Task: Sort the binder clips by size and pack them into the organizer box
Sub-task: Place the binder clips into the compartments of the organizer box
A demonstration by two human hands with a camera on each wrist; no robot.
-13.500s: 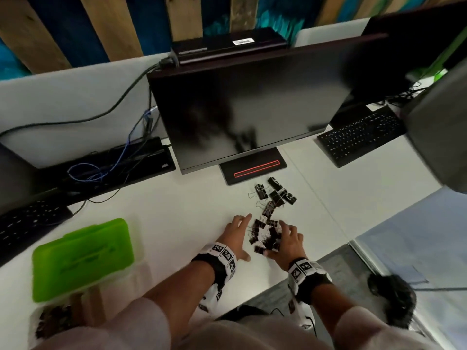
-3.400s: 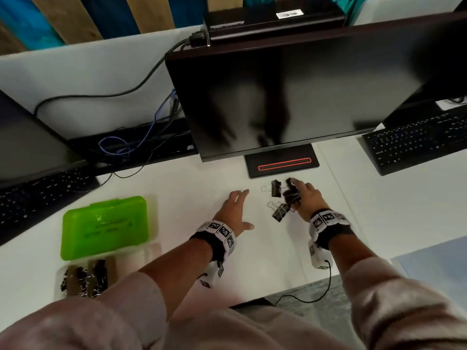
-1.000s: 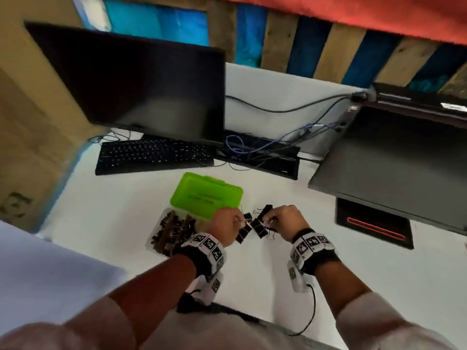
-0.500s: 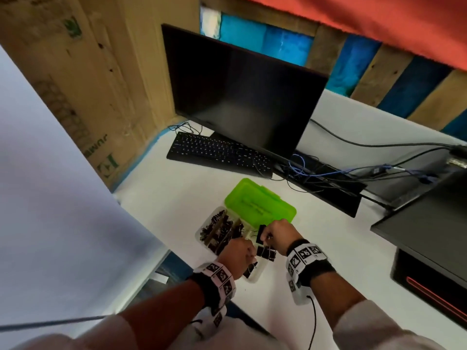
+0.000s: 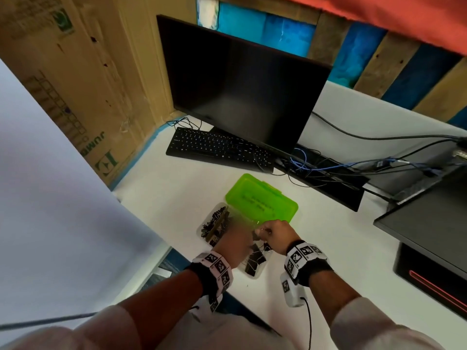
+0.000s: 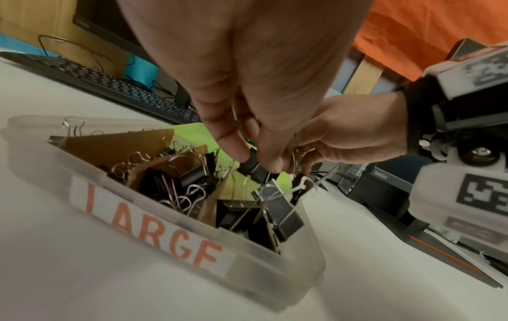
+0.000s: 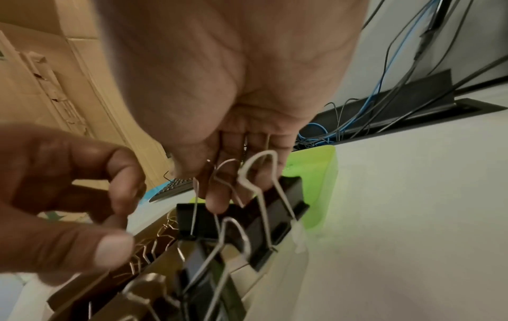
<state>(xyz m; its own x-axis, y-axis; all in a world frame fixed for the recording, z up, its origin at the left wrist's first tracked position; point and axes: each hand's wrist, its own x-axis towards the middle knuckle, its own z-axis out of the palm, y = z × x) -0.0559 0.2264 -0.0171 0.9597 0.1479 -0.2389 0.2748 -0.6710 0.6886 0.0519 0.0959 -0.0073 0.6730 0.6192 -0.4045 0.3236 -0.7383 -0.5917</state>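
Observation:
The clear organizer box (image 5: pixel 257 273) lies on the white desk with its green lid (image 5: pixel 261 200) flipped open behind it. Its front wall carries a "LARGE" label (image 6: pixel 154 230). Brown card dividers split it, and the left compartments hold smaller clips (image 5: pixel 214 223). Both hands hover over the right end compartment, where large black binder clips (image 6: pixel 286 217) pile up. My left hand (image 6: pixel 255 160) pinches a black binder clip (image 6: pixel 251 166) just above that pile. My right hand (image 7: pixel 219 195) grips the wire handles of two or three large binder clips (image 7: pixel 277 208) that hang down into the box.
A black keyboard (image 5: pixel 217 147) and a dark monitor (image 5: pixel 240 82) stand behind the box, with a cable tray (image 5: pixel 328 178) to their right. A second monitor's base (image 5: pixel 429 271) sits at the right. The desk edge (image 5: pixel 151 248) runs close to the box's left.
Both hands have stayed together over the box and sunk a little lower, bringing the clips down into the right end compartment. The head view has shifted slightly.

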